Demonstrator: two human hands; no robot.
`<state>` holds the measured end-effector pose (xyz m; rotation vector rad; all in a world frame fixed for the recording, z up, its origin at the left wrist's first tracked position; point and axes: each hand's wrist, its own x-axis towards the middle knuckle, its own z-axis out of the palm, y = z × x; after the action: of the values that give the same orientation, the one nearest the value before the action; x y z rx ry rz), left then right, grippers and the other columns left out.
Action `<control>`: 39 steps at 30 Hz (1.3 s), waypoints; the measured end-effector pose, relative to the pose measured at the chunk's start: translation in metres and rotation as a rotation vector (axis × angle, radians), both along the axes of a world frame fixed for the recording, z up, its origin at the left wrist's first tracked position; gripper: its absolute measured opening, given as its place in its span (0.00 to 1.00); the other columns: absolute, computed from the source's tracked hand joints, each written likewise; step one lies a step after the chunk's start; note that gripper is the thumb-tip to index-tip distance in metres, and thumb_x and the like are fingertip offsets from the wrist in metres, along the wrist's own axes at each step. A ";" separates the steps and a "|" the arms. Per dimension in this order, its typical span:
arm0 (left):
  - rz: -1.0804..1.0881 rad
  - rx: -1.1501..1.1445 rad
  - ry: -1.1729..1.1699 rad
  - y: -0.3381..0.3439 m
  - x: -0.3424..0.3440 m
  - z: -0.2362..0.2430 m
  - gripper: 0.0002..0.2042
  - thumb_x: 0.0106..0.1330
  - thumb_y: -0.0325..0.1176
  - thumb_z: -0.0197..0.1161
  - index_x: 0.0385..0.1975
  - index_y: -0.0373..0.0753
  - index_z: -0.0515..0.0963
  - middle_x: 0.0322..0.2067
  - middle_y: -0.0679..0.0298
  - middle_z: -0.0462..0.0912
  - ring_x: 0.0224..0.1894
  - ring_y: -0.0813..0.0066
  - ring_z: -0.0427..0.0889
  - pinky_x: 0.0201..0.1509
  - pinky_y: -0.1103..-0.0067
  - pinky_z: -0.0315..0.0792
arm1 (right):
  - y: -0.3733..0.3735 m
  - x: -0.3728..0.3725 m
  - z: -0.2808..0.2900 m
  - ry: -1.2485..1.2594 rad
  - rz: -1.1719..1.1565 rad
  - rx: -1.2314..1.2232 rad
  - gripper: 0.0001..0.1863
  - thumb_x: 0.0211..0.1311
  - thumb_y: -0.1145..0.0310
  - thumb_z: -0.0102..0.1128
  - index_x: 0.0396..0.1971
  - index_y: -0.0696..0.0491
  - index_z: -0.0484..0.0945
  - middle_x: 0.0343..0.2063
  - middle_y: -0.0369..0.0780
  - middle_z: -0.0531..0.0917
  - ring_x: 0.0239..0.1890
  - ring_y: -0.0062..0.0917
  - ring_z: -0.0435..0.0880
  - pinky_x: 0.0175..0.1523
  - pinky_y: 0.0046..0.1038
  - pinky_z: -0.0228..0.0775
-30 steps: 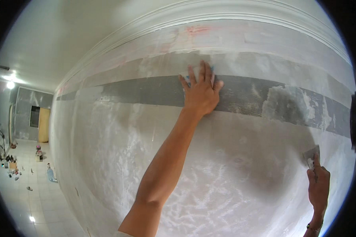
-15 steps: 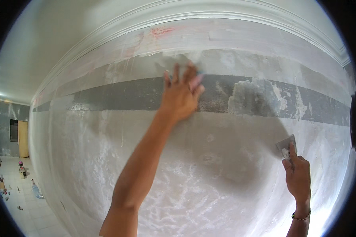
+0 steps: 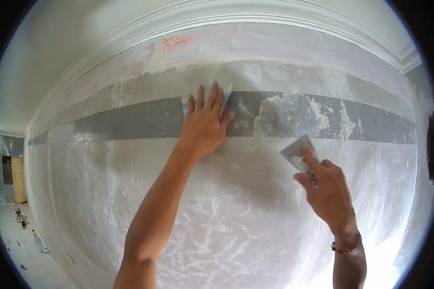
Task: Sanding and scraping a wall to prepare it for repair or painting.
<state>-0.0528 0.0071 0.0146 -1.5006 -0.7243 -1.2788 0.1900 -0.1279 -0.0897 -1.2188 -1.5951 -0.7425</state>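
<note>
Spreading flat over a white, blue-marked sheet (image 3: 184, 106), the left hand (image 3: 203, 127) has its fingers (image 3: 210, 98) outstretched rather than curled; the sheet lies beneath them, against the wall (image 3: 217, 202), its edges showing on both sides. The right hand (image 3: 327, 192) grasps a scraper (image 3: 294, 150), thumb bent round it and forefinger laid along it; the blade juts up and leftward from those fingers. Whether it touches the wall, I cannot tell. A dark grey band (image 3: 140, 120) runs behind the left fingers. To their right, above the right fingers, is a pale, rough patch (image 3: 282, 118). Well above both sets of fingers curves a white cornice (image 3: 255, 15).
</note>
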 end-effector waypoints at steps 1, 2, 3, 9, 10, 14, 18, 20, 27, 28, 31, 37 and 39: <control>-0.014 0.004 0.010 0.002 0.002 -0.003 0.26 0.71 0.47 0.40 0.64 0.40 0.59 0.68 0.63 0.52 0.70 0.51 0.46 0.71 0.56 0.40 | 0.006 -0.004 0.003 -0.047 -0.007 0.020 0.28 0.60 0.60 0.59 0.60 0.49 0.67 0.28 0.51 0.78 0.29 0.40 0.82 0.34 0.39 0.74; -0.038 0.008 0.013 0.001 0.002 -0.009 0.25 0.71 0.46 0.40 0.64 0.41 0.59 0.68 0.64 0.54 0.70 0.53 0.47 0.71 0.57 0.41 | 0.009 -0.014 0.006 -0.072 -0.094 0.024 0.27 0.62 0.58 0.55 0.61 0.49 0.66 0.31 0.52 0.78 0.30 0.43 0.82 0.36 0.41 0.76; -0.059 0.016 0.011 0.000 0.001 -0.011 0.25 0.71 0.45 0.41 0.64 0.42 0.59 0.67 0.64 0.56 0.70 0.55 0.48 0.72 0.57 0.41 | 0.011 -0.023 0.011 -0.069 -0.102 0.022 0.27 0.62 0.58 0.55 0.61 0.49 0.66 0.31 0.52 0.78 0.30 0.43 0.82 0.36 0.41 0.76; -0.175 0.027 -0.067 0.003 -0.007 -0.012 0.24 0.70 0.42 0.43 0.63 0.41 0.61 0.65 0.64 0.61 0.69 0.60 0.53 0.72 0.61 0.42 | 0.024 -0.052 0.035 -0.090 -0.204 -0.012 0.24 0.66 0.60 0.51 0.60 0.50 0.65 0.28 0.51 0.77 0.31 0.45 0.83 0.36 0.40 0.76; -0.187 0.022 -0.063 0.004 -0.008 -0.012 0.24 0.70 0.42 0.43 0.63 0.41 0.61 0.65 0.64 0.61 0.69 0.60 0.53 0.72 0.61 0.42 | 0.023 -0.053 0.035 -0.086 -0.216 -0.017 0.24 0.66 0.60 0.51 0.60 0.50 0.65 0.28 0.51 0.77 0.31 0.45 0.83 0.36 0.40 0.76; -0.226 0.080 -0.084 0.008 -0.012 -0.011 0.23 0.70 0.40 0.43 0.62 0.38 0.62 0.63 0.61 0.63 0.68 0.58 0.55 0.72 0.62 0.44 | 0.021 -0.057 0.034 -0.161 -0.338 -0.026 0.24 0.68 0.58 0.46 0.61 0.50 0.64 0.30 0.53 0.78 0.32 0.45 0.83 0.37 0.38 0.77; -0.245 0.098 -0.099 0.008 -0.011 -0.011 0.23 0.70 0.39 0.43 0.61 0.36 0.62 0.62 0.58 0.65 0.67 0.55 0.56 0.72 0.63 0.46 | 0.022 -0.060 0.038 -0.184 -0.364 -0.011 0.24 0.68 0.58 0.45 0.61 0.51 0.65 0.32 0.54 0.78 0.33 0.44 0.83 0.37 0.38 0.77; -0.253 0.098 -0.101 0.008 -0.010 -0.011 0.22 0.70 0.39 0.44 0.61 0.35 0.62 0.61 0.57 0.65 0.67 0.54 0.57 0.72 0.62 0.46 | 0.018 -0.061 0.038 -0.182 -0.384 -0.042 0.24 0.68 0.58 0.45 0.61 0.52 0.65 0.32 0.54 0.78 0.33 0.44 0.83 0.37 0.38 0.77; -0.345 0.102 -0.085 0.008 -0.017 -0.010 0.22 0.70 0.38 0.44 0.60 0.33 0.63 0.60 0.54 0.67 0.65 0.51 0.58 0.71 0.62 0.47 | 0.016 -0.067 0.036 -0.174 -0.432 -0.054 0.24 0.68 0.60 0.44 0.61 0.52 0.65 0.34 0.54 0.79 0.33 0.44 0.83 0.38 0.38 0.78; -0.353 0.100 -0.085 0.009 -0.016 -0.011 0.22 0.70 0.38 0.44 0.60 0.33 0.63 0.60 0.54 0.67 0.65 0.51 0.58 0.71 0.62 0.47 | 0.019 -0.067 0.035 -0.173 -0.440 -0.057 0.24 0.68 0.60 0.44 0.61 0.52 0.65 0.34 0.54 0.79 0.33 0.44 0.83 0.38 0.38 0.78; -0.342 0.097 -0.103 0.012 -0.014 -0.012 0.22 0.70 0.39 0.45 0.59 0.33 0.64 0.60 0.54 0.67 0.65 0.51 0.59 0.71 0.62 0.47 | 0.023 -0.068 0.034 -0.189 -0.522 -0.018 0.24 0.69 0.59 0.44 0.61 0.51 0.65 0.34 0.54 0.78 0.33 0.43 0.83 0.38 0.38 0.78; -0.338 0.122 -0.086 0.011 -0.016 -0.014 0.22 0.70 0.39 0.44 0.59 0.33 0.64 0.59 0.53 0.68 0.65 0.51 0.59 0.71 0.62 0.47 | 0.022 -0.072 0.035 -0.167 -0.541 -0.071 0.24 0.69 0.59 0.44 0.62 0.51 0.63 0.32 0.53 0.78 0.34 0.42 0.83 0.37 0.36 0.78; -0.357 0.118 -0.093 0.010 -0.018 -0.014 0.22 0.70 0.40 0.44 0.60 0.33 0.63 0.59 0.53 0.68 0.66 0.51 0.58 0.71 0.62 0.47 | 0.025 -0.073 0.034 -0.183 -0.524 0.011 0.24 0.68 0.59 0.44 0.62 0.52 0.63 0.33 0.54 0.78 0.32 0.42 0.84 0.35 0.35 0.78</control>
<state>-0.0708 0.0168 0.0006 -1.5256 -0.4410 -1.6377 0.1171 -0.1033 -0.0559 -1.6227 -1.4182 -1.2201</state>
